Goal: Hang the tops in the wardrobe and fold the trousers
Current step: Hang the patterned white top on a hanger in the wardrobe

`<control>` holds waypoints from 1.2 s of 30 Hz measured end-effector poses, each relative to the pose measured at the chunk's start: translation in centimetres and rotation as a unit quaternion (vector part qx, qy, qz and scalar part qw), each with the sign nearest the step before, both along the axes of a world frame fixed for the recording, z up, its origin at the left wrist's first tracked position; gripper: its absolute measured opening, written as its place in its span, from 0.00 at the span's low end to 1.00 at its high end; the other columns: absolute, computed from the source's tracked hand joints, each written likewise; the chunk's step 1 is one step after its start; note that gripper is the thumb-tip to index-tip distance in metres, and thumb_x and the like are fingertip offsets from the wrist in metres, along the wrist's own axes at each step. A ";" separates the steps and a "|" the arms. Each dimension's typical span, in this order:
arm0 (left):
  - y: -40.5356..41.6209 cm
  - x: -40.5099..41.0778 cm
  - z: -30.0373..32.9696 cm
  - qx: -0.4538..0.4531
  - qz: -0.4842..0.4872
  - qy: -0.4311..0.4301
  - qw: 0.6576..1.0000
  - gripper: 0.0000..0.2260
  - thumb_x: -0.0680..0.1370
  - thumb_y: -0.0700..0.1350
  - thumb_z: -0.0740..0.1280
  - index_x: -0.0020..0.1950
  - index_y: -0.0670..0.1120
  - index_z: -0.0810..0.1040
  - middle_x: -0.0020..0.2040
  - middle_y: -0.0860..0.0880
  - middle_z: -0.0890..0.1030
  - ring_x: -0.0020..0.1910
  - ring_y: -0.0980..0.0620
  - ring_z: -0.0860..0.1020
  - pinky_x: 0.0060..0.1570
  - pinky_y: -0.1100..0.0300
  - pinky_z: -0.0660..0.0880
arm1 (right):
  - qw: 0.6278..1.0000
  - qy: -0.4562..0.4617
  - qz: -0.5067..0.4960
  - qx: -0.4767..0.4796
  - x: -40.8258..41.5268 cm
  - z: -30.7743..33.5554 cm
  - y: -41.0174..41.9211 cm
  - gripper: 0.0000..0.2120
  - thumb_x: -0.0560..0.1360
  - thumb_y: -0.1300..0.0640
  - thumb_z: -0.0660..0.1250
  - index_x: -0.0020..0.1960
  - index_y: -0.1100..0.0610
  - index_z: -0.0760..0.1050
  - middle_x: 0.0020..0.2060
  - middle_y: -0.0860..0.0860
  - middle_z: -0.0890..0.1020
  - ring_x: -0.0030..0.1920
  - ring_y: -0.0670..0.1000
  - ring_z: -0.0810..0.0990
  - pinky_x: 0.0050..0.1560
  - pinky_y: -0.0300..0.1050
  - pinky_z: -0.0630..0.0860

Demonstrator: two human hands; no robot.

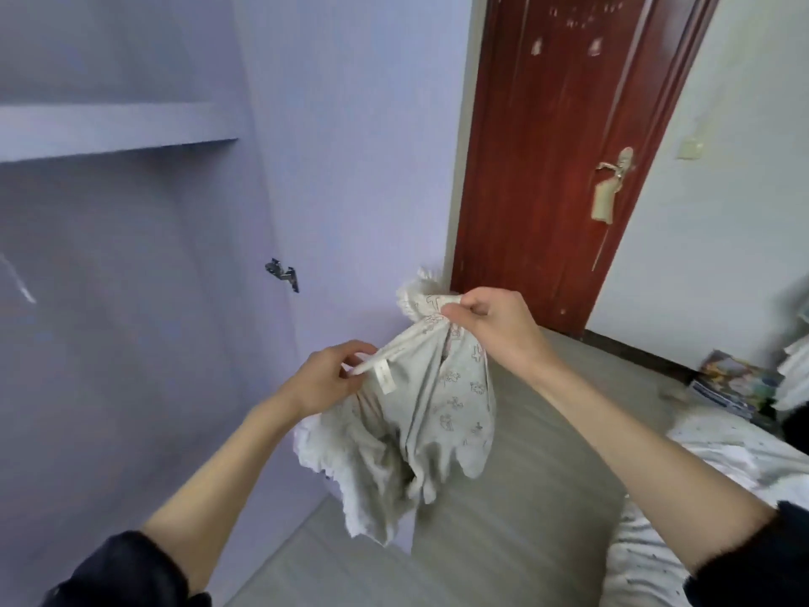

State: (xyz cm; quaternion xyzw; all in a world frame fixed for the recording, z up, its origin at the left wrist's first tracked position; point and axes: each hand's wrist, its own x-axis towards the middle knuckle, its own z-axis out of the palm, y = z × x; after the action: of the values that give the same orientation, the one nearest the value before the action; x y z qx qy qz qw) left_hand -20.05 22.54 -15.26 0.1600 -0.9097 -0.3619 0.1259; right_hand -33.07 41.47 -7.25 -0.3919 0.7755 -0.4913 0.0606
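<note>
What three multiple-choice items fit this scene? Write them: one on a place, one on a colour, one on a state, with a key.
1. Where is the garment?
A. hanging in the wardrobe
B. held in the air between both hands
C. folded on the bed

2. What colour is the door?
A. dark reddish brown
B. white
C. green

3. How does the left hand stand?
A. open and idle
B. flat on the floor
C. fingers pinching the garment's edge by its label

Key: 1 B, the right hand grips a bunched upper part and the left hand an edge, with the cloth dangling over the floor; 2 A, the panel beside the lilac wardrobe is reddish brown; 3 C, cloth sits between its thumb and fingers.
</note>
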 end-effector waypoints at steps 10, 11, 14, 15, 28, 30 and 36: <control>-3.5 7.1 -1.1 0.015 0.174 -0.053 0.983 0.12 0.78 0.40 0.64 0.34 0.48 0.72 0.29 0.54 0.68 0.26 0.59 0.66 0.29 0.69 0.63 | 0.975 0.017 0.161 0.151 -0.8 -2.0 -8.2 0.14 0.72 0.59 0.71 0.56 0.54 0.74 0.51 0.55 0.81 0.51 0.52 0.77 0.49 0.42 0.70; -3.7 7.9 -1.4 0.031 0.176 -0.067 0.982 0.11 0.77 0.41 0.66 0.35 0.45 0.74 0.29 0.53 0.67 0.25 0.59 0.65 0.29 0.69 0.63 | 0.962 0.064 0.175 0.197 -0.7 -2.3 -8.9 0.17 0.73 0.59 0.69 0.61 0.55 0.73 0.56 0.54 0.79 0.55 0.51 0.76 0.53 0.41 0.70; -4.0 10.3 -2.0 0.071 0.202 -0.105 0.971 0.13 0.72 0.48 0.73 0.42 0.38 0.77 0.32 0.51 0.69 0.27 0.59 0.65 0.31 0.67 0.63 | 0.924 0.191 0.207 0.259 0.1 -3.4 -11.0 0.14 0.75 0.59 0.65 0.60 0.58 0.76 0.60 0.54 0.78 0.63 0.54 0.73 0.61 0.46 0.70; -4.0 11.2 -2.3 0.077 0.217 -0.111 0.967 0.13 0.71 0.49 0.74 0.40 0.40 0.77 0.31 0.52 0.69 0.28 0.59 0.65 0.31 0.67 0.62 | 0.919 0.212 0.213 0.254 0.7 -3.8 -11.9 0.11 0.75 0.59 0.65 0.57 0.58 0.78 0.58 0.55 0.79 0.62 0.55 0.74 0.60 0.48 0.71; -7.8 19.2 -3.6 0.020 0.425 0.000 0.905 0.10 0.74 0.43 0.70 0.37 0.52 0.72 0.33 0.55 0.74 0.31 0.60 0.70 0.35 0.72 0.66 | 0.937 0.160 0.309 0.012 10.5 -1.5 -22.2 0.05 0.71 0.66 0.67 0.43 0.59 0.79 0.38 0.45 0.74 0.36 0.37 0.72 0.39 0.24 0.66; -9.4 19.7 -4.5 0.051 0.438 0.047 0.896 0.07 0.74 0.44 0.71 0.45 0.50 0.73 0.41 0.54 0.77 0.38 0.59 0.74 0.40 0.68 0.69 | 0.939 0.156 0.305 0.004 11.7 -1.2 -24.1 0.05 0.71 0.66 0.67 0.43 0.58 0.79 0.35 0.43 0.74 0.35 0.38 0.72 0.38 0.24 0.67; -14.7 19.7 -6.5 0.127 0.385 -0.028 0.914 0.24 0.72 0.53 0.73 0.63 0.49 0.67 0.53 0.52 0.75 0.49 0.55 0.76 0.47 0.63 0.73 | 0.941 0.154 0.301 0.007 14.3 -0.2 -29.8 0.08 0.71 0.65 0.67 0.39 0.52 0.75 0.34 0.46 0.75 0.33 0.41 0.73 0.36 0.26 0.68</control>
State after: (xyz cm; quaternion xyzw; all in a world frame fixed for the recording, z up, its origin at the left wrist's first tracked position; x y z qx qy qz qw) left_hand -0.37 7.82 -21.77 0.5221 -0.7273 -0.3935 0.2088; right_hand -18.82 11.67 -7.48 -0.6775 0.6246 -0.3783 0.0884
